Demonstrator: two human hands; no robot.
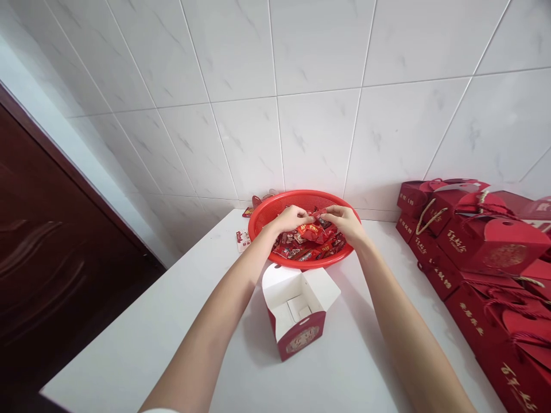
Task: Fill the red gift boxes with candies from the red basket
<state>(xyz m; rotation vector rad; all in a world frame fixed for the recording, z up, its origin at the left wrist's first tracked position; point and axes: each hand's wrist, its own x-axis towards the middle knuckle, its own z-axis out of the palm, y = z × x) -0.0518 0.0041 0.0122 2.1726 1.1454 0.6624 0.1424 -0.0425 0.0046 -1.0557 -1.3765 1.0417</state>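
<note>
Both hands are over a round red plastic basket (301, 196) filled with wrapped candies (307, 255), mostly in red wrappers. My left hand (293, 218) is closed at the fingertips on a wrapped candy. Close beside it, my right hand (345, 222) pinches a red wrapped candy (319, 214) between thumb and fingers. How many pieces each hand has cannot be made out. In front of the basket, between my forearms, stands a dark red gift box (301, 338) with its white-lined flaps open. Its inside shows bare white panels.
Dark red gift boxes (467, 318) with cord handles are stacked along the right side of the white table (172, 332). A printed card (243, 241) and small packets lie left of the basket. White tiled wall rises behind; a dark wooden door (55, 241) is at left.
</note>
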